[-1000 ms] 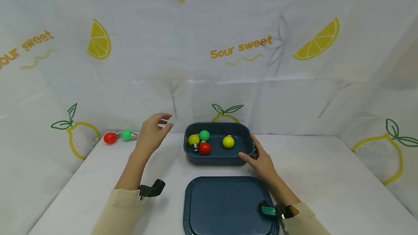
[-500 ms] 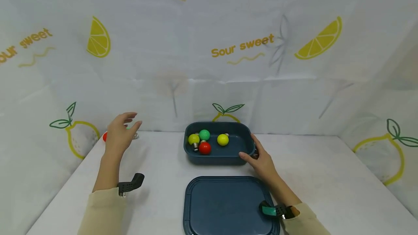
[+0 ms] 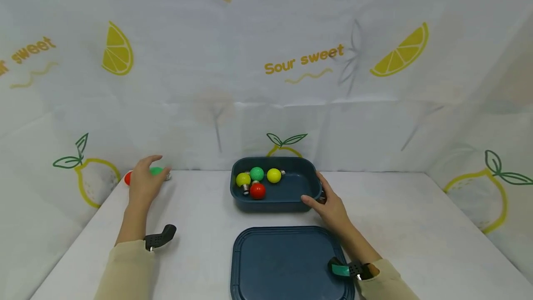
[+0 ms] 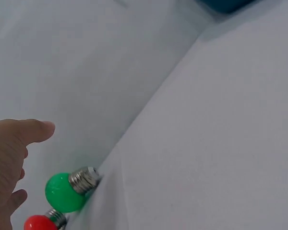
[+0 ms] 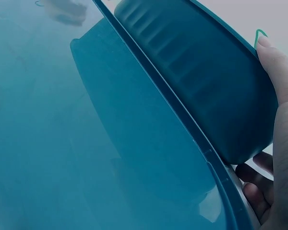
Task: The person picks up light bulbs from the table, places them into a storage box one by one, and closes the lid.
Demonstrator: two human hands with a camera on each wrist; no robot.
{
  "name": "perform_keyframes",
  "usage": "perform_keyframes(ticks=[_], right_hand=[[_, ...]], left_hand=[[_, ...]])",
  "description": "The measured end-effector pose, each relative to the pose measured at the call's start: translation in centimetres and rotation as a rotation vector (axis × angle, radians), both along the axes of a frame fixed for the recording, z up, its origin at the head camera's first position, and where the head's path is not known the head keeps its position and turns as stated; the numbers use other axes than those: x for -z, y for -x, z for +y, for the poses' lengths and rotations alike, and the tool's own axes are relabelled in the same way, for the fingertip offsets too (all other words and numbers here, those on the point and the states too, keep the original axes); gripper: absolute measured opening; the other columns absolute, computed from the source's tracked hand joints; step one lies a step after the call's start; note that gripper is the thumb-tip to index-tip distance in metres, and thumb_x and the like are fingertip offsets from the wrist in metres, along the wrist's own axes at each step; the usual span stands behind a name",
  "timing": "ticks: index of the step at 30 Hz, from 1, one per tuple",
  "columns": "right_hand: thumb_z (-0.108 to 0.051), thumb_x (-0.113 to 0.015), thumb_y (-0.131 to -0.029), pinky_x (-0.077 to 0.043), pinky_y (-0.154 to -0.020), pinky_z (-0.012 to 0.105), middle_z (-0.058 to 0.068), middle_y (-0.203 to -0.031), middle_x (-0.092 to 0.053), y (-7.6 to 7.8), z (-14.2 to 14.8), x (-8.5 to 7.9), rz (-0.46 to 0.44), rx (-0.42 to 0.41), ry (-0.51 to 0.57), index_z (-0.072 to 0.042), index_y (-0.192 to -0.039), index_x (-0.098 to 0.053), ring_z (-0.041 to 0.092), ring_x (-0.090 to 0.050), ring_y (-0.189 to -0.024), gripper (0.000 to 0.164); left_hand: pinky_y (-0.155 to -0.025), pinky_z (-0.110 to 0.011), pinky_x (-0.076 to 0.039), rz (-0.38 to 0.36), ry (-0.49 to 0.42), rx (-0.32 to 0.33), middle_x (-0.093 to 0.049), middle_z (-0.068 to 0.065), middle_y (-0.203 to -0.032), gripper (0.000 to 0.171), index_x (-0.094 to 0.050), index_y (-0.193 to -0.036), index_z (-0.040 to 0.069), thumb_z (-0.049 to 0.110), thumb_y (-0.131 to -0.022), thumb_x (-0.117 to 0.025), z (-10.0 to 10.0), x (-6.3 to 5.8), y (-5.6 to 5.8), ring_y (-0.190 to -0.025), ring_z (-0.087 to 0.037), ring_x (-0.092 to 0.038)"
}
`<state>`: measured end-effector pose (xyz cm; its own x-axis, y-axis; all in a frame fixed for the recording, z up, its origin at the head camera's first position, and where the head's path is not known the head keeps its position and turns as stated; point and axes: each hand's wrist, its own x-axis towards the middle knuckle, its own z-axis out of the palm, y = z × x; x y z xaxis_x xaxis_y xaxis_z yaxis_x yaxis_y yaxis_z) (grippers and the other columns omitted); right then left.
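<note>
My left hand reaches to the far left with thumb and fingers spread. Right by it lies a green light bulb with a metal screw base, partly hidden in the head view. Beside that is a red bulb, also partly covered by the hand. In the left wrist view the green bulb sits just below my thumb, apart from it. My right hand grips the right end of a dark blue box, thumb at its rim. Inside are two yellow bulbs, a green one and a red one.
In front of the box lies a dark blue lid with a raised edge, under my right wrist. The white table meets a printed cloth backdrop close behind the box and the loose bulbs.
My left hand has moved left from beside the box to the loose bulbs. One yellow bulb has rolled left inside the box. My right hand keeps its hold.
</note>
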<state>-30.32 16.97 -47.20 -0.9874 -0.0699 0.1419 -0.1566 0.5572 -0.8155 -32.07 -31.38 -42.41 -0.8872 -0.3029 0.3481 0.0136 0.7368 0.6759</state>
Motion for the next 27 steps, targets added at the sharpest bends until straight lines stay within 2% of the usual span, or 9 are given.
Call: perform_keyframes(ticks=[7,10,16,23,27], right_hand=[[-0.043,-0.069,-0.094,-0.053,-0.103,0.053,0.024,-0.158,-0.04,0.1,-0.1,0.1,0.005,0.005,0.0,-0.027,-0.163,-0.018,0.041,-0.058,-0.13,0.088],[-0.044,-0.07,-0.093,-0.053,-0.103,0.052,0.023,-0.157,-0.042,0.1,-0.3,0.1,0.002,0.007,0.003,-0.027,-0.163,-0.018,0.039,-0.058,-0.13,0.088],[-0.043,-0.071,-0.093,-0.052,-0.104,0.052,0.022,-0.156,-0.044,0.1,-0.4,0.1,0.003,0.012,0.016,-0.029,-0.163,-0.019,0.038,-0.057,-0.131,0.088],[-0.041,-0.071,-0.093,-0.053,-0.102,0.052,0.023,-0.154,-0.046,0.1,-0.2,0.0,0.01,0.004,0.019,-0.028,-0.163,-0.019,0.039,-0.059,-0.128,0.088],[-0.041,-0.071,-0.093,-0.053,-0.103,0.052,0.023,-0.156,-0.044,0.0,-0.1,0.0,0.01,0.004,0.02,-0.027,-0.163,-0.019,0.039,-0.058,-0.129,0.088]], left_hand=[[-0.119,-0.068,-0.025,-0.018,0.008,-0.004,-0.029,-0.031,-0.161,0.057,-0.05,-0.143,-0.004,0.017,-0.094,-0.068,-1.0,2.6,0.6,-0.148,-0.053,-0.026],[-0.12,-0.067,-0.024,-0.03,0.001,-0.012,-0.024,-0.029,-0.163,0.058,-0.049,-0.144,-0.004,0.016,-0.094,-0.07,-1.3,3.4,0.6,-0.151,-0.052,-0.022],[-0.118,-0.069,-0.025,-0.042,0.01,-0.011,-0.024,-0.029,-0.164,0.058,-0.049,-0.145,-0.003,0.016,-0.094,-0.068,-1.4,3.7,0.8,-0.15,-0.053,-0.023],[-0.116,-0.071,-0.027,-0.122,0.029,0.009,-0.025,-0.033,-0.161,0.057,-0.048,-0.146,-0.003,0.019,-0.095,-0.065,-1.2,3.9,1.0,-0.147,-0.057,-0.026],[-0.116,-0.07,-0.027,-0.108,0.042,0.008,-0.029,-0.034,-0.158,0.052,-0.054,-0.141,-0.002,0.016,-0.095,-0.067,-1.1,4.0,1.0,-0.145,-0.057,-0.028]])
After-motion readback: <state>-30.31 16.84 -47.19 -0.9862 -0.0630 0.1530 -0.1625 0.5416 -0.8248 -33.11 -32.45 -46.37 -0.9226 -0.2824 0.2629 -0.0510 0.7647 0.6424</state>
